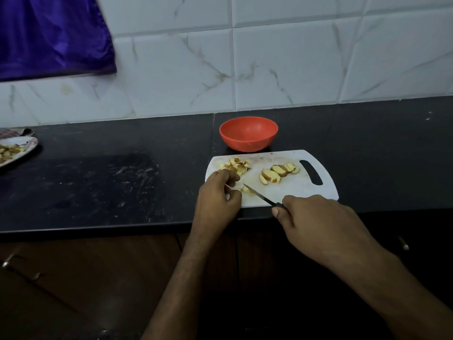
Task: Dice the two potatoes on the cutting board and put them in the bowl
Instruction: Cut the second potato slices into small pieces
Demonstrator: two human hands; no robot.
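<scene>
No readable text or labels anywhere.

bowl (248, 134): orange-red, plain, beyond both hands
cutting board (289, 190): white, under the hands
potato pieces (278, 173): pale yellow flesh, brown skin
counter (98, 182): black, pale scuffs left of the hands
wall tiles (282, 65): white, grey veining
cloth (49, 35): deep purple, far left

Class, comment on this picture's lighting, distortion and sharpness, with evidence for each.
Head view: lighting is dim, so the cupboards below the counter go nearly black; wide-angle distortion bows the tile lines and counter edge; the hands, knife and potato pieces look soft.
</scene>
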